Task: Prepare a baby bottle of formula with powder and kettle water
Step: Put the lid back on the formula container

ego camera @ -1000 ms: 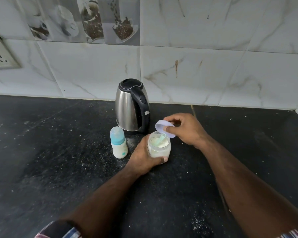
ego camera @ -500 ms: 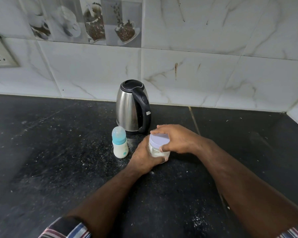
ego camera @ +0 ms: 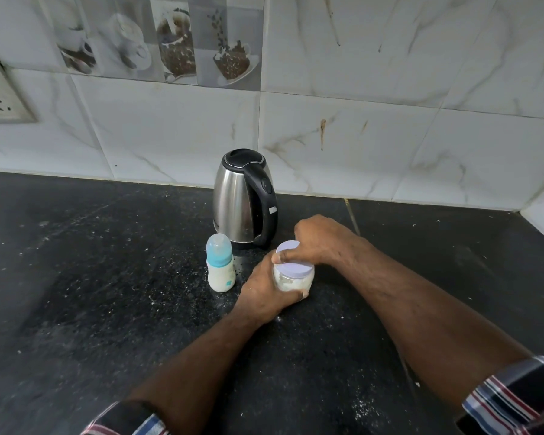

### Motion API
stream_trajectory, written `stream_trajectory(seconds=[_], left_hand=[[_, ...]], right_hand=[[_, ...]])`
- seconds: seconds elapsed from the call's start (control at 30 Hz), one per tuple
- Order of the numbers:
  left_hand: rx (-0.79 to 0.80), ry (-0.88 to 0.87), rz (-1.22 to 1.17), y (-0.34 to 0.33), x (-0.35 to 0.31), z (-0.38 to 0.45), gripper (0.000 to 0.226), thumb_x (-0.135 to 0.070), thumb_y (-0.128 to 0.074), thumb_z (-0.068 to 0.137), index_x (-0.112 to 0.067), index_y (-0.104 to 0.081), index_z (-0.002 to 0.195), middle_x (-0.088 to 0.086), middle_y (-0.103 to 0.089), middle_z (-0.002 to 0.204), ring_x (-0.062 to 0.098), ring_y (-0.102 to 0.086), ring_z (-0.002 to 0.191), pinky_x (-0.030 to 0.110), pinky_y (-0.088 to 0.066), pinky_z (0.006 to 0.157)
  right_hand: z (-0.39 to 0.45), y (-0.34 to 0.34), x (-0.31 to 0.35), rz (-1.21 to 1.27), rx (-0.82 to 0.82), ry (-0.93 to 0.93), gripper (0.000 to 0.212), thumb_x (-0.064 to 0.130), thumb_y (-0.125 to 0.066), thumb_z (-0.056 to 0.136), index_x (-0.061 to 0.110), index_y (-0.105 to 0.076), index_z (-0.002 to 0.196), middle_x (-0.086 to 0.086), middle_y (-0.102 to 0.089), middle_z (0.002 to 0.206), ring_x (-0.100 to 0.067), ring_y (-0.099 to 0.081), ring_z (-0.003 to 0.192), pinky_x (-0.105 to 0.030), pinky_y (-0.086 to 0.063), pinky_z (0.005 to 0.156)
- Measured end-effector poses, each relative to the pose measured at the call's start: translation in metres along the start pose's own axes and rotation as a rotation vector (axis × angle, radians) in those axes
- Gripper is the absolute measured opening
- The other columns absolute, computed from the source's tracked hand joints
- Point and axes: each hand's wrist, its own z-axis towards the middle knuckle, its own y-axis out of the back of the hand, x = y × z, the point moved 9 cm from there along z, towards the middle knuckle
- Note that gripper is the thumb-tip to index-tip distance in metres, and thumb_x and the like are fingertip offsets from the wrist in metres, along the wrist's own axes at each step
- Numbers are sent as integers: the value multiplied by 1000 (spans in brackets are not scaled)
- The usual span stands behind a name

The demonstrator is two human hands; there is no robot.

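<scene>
**Jar lidded, bottle capped, kettle behind**

The jar [ego camera: 292, 279] stands upright on the counter, clear plastic with white powder inside. Its pale lilac lid [ego camera: 296, 259] sits flat on top. The bottle [ego camera: 220, 265] stands upright just left of it, white body, blue collar, clear cap on. The kettle [ego camera: 245, 196] stands just beyond both, steel with a black lid shut, its handle facing right.
</scene>
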Motion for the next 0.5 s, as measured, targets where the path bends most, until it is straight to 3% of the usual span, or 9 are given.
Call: stream_trajectory(seconds=[0.07,0.13,0.17,0.27,0.37,0.43,0.5], left_hand=[[7,0,6,0,-1,0,98,-45,-89,66,-37,-39,150,-12,-57,143,11,-56,129,42,-47,112],[3,7,11,1,-1,-1,101,-50,-87,64,-38,-37,151,-13,-55,146,12,-54,131,43,-47,112],[0,11,11,2,-1,-1,103,-51,-87,63,-38,-36,152,-12,-54,147,12,-54,132,43,-47,113],[1,18,17,1,-2,-2,105,-55,-83,61,-39,-34,153,-12,-53,148,12,-53,133,43,-46,113],[6,20,30,0,-2,-3,104,-52,-84,63,-38,-34,153,-12,-54,147,12,-54,132,43,-47,112],[4,21,36,0,-2,-2,102,-49,-85,65,-38,-34,152,-11,-54,146,13,-54,132,42,-47,112],[-5,24,44,-1,-3,-1,104,-49,-86,64,-36,-34,153,-10,-53,148,13,-52,134,41,-46,113]], right_hand=[[3,1,0,5,65,22,75,87,-64,67,15,-69,90,-2,-72,88,-23,-68,81,-36,-53,66],[-1,3,10,49,179,130,78,67,-79,69,18,-66,128,2,-69,126,-23,-64,112,-37,-53,86],[-4,4,15,84,207,171,77,56,-85,68,21,-63,133,6,-66,131,-20,-62,114,-34,-51,85],[-9,5,19,82,126,137,52,53,-84,65,22,-74,106,6,-74,104,-18,-67,91,-38,-57,74],[-8,3,15,1,46,36,52,65,-74,66,18,-69,88,1,-69,80,-18,-65,72,-33,-50,56],[-8,2,14,1,56,21,58,70,-73,68,18,-69,94,2,-69,83,-17,-64,73,-30,-46,56],[-9,0,15,31,118,57,69,69,-75,70,21,-67,119,5,-71,108,-19,-66,93,-35,-54,73]])
